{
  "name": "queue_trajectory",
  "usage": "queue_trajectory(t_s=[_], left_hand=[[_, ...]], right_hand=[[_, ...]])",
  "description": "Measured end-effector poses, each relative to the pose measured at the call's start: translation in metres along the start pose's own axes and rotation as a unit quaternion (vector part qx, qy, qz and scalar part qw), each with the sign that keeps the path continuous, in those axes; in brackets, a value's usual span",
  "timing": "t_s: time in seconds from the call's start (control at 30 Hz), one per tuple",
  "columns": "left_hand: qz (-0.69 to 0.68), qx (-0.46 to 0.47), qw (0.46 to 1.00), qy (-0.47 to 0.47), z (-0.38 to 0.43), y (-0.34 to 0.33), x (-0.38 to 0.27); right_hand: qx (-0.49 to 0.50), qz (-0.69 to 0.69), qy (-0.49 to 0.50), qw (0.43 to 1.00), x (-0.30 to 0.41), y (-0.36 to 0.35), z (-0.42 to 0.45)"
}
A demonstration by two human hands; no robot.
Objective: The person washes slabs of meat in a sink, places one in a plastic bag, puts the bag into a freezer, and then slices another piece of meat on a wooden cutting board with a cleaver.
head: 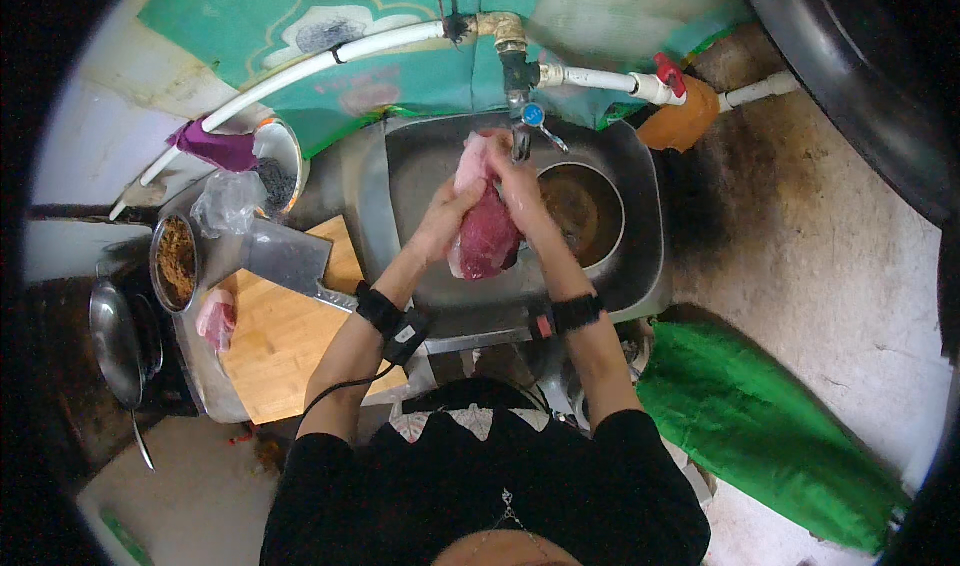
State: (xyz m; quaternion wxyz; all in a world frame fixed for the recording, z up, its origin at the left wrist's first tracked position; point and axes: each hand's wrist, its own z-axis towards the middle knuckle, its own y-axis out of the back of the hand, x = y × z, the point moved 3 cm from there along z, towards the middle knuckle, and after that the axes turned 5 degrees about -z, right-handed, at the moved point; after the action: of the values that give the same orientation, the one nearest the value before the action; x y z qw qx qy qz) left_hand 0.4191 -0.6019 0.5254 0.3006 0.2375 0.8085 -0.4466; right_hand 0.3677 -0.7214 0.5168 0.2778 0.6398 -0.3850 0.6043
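A large piece of raw meat (pixel 486 228) with a pale fatty side is held over the metal sink (pixel 420 288), just below the tap (pixel 521 146). My left hand (pixel 448 217) grips it from the left side, thumb across its upper part. My right hand (pixel 511 179) holds its upper right edge, close to the spout. Whether water is running cannot be told. Right of the meat, a round metal basin (pixel 581 213) with murky liquid sits in the sink.
Left of the sink, a cleaver (pixel 289 258) lies over a wooden cutting board (pixel 277 341). A smaller meat piece (pixel 217 320), a bowl of brown food (pixel 177 262), a plastic bag (pixel 229 202) and a white bucket (pixel 296 164) are nearby. A pan (pixel 116 341) stands far left.
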Motion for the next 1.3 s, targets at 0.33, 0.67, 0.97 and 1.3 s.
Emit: queue_trajectory(t_s=[0.33, 0.67, 0.97, 1.3], left_hand=[[0.003, 0.089, 0.994, 0.06, 0.006, -0.012, 0.001], [0.221, 0.147, 0.944, 0.195, 0.038, -0.023, -0.044], [-0.112, 0.049, 0.992, 0.038, 0.017, 0.024, -0.011], [0.264, -0.148, 0.936, -0.181, 0.056, -0.021, -0.009]], right_hand=[[0.009, -0.102, -0.043, 0.994, -0.002, 0.03, 0.024], [0.253, -0.195, -0.074, 0.945, 0.039, 0.074, 0.022], [-0.062, 0.077, -0.137, 0.986, 0.009, 0.093, -0.025], [0.136, -0.194, -0.025, 0.971, 0.026, 0.043, -0.03]])
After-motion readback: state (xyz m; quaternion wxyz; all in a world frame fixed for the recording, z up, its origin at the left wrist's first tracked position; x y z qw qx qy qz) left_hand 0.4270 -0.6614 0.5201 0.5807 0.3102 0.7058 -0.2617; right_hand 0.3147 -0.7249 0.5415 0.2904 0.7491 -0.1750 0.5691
